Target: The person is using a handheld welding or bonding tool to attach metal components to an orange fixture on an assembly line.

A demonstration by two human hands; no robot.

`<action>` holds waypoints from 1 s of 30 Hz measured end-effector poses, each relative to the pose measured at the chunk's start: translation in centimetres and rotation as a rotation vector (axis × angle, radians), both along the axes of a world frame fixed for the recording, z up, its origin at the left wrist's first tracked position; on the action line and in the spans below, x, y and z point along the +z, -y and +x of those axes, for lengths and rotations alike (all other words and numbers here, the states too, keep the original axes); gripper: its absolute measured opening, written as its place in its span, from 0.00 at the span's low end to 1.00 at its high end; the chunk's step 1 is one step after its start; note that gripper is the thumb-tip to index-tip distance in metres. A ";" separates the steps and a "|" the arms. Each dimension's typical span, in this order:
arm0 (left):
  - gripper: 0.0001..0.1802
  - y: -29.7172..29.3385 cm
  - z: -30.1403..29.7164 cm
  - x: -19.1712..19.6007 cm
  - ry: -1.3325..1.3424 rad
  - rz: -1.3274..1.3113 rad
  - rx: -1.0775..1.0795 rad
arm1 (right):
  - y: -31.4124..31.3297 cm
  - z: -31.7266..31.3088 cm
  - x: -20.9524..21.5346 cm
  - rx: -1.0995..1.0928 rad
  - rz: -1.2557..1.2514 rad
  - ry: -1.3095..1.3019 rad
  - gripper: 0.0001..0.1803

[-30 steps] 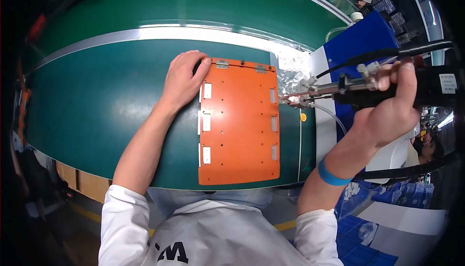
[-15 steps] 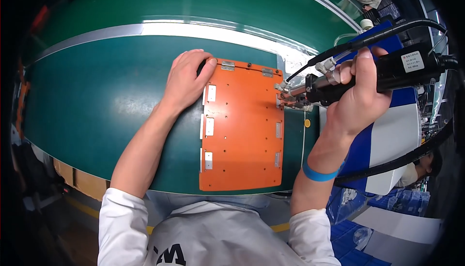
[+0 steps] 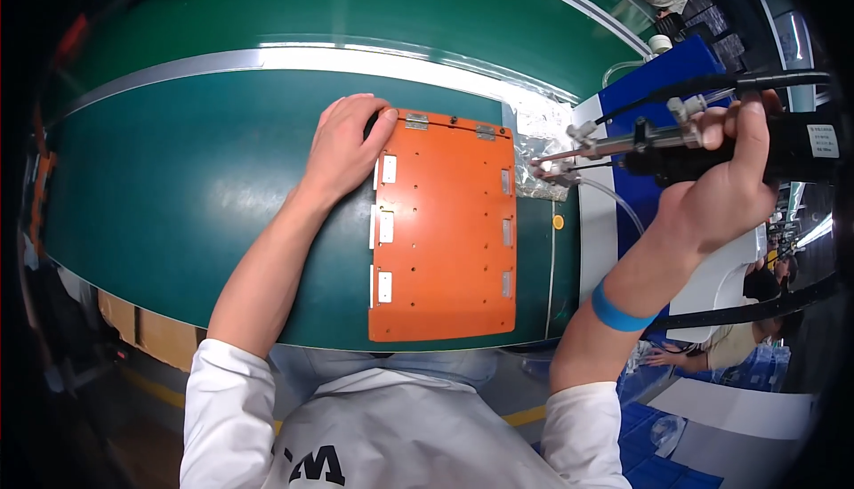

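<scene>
Our left hand (image 3: 342, 146) lies flat on the orange panel's (image 3: 445, 240) corner, holding nothing; right hand's (image 3: 721, 191) grip wraps the black screwdriver (image 3: 712, 146) beside it.

A small white rectangular label (image 3: 823, 141) sits on the black tool's (image 3: 765, 146) body.

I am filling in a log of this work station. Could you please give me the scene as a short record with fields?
Surface: green belt with a silver strip along its far side
Workpiece: orange plate, flat on the belt, small white tabs along its left side
Left hand: rests on the plate's upper left corner
Right hand: grips a black power screwdriver, tip near the plate's upper right corner
Right wrist: blue band
</scene>
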State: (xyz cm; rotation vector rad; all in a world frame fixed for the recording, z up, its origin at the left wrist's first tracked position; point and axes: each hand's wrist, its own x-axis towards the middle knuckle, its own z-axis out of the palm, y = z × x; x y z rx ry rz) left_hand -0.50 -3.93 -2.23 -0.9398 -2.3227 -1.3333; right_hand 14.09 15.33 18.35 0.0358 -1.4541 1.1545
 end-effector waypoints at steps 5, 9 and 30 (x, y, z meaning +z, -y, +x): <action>0.14 0.1 0.2 0.1 0.022 0.005 0.002 | 1.9 -2.3 -2.6 0.109 -0.066 0.046 0.12; 0.14 0.2 0.3 0.2 0.001 0.001 -0.007 | 1.7 -3.0 -4.0 0.081 -0.081 0.114 0.09; 0.14 0.0 0.0 -0.1 0.012 -0.004 0.003 | 0.3 -1.6 -0.8 0.008 -0.002 0.088 0.14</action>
